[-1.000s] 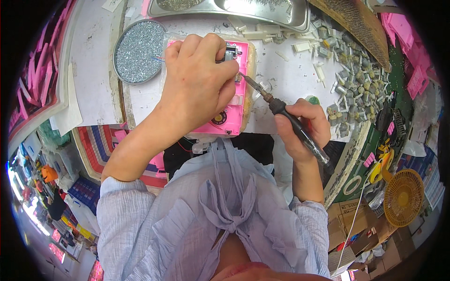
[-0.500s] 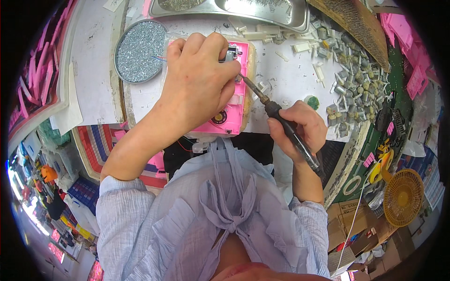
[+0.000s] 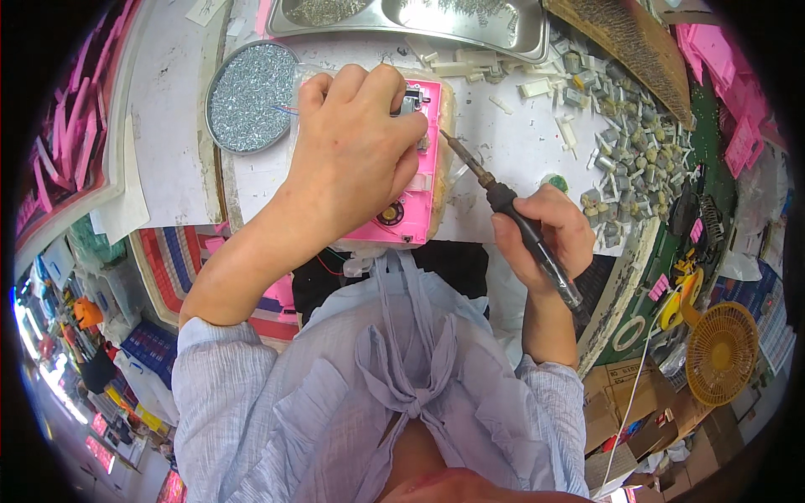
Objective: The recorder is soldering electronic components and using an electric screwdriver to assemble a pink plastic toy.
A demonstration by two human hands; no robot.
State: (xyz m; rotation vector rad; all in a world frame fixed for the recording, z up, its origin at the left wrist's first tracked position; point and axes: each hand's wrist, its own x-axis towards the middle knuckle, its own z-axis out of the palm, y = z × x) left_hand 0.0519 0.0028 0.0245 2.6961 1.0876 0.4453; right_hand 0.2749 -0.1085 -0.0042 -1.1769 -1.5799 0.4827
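My left hand [image 3: 356, 138] lies over a pink plastic casing [image 3: 415, 220], fingers curled and pressed together at its upper part. What the fingertips grip is hidden beneath the hand. Thin red and blue wires [image 3: 285, 109] poke out on the hand's left side. A small metal motor [image 3: 411, 101] partly shows inside the casing, beside the fingers, and a dark round part [image 3: 391, 214] sits lower down. With my right hand [image 3: 553, 239] I hold a soldering iron [image 3: 530, 235] by its black handle. Its tip points up-left, just off the casing's right edge.
A round dish of small metal screws [image 3: 251, 99] stands left of the casing. Beyond is a metal tray [image 3: 470, 38] with small parts. Many small motors with white plastic pieces [image 3: 625, 155] are heaped at right. A yellow fan [image 3: 721, 352] stands lower right; pink parts [image 3: 75, 134] fill the far left.
The soldering iron has drawn back to the right, its tip leaving the motor area inside the casing. My right hand moved slightly right with it; my left hand stays nearly in place.
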